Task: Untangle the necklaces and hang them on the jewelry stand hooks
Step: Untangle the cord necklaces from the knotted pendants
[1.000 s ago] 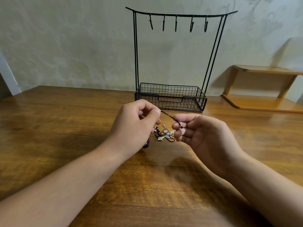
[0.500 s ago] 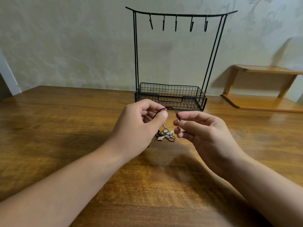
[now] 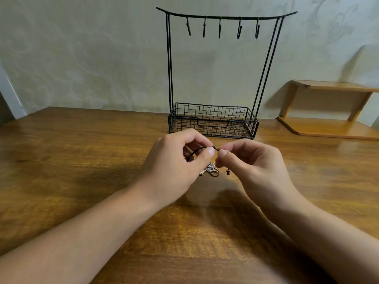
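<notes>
I've got the jewelry stand (image 3: 213, 121) standing at the back of the table (image 3: 82, 160), dead ahead, its hooks (image 3: 220, 27) hanging from the top bar. My left hand (image 3: 176, 167) and right hand (image 3: 252, 167) meet just before its basket, the necklaces (image 3: 211, 171) between and beneath them. A shelf (image 3: 328, 128) sits far right.

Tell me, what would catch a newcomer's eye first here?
Two bare hands meet at the centre: the left hand and right hand pinch a thin dark cord between them, above a sparkly pendant on the wooden table. Behind stands a black wire jewelry stand, its five hooks bare.
</notes>
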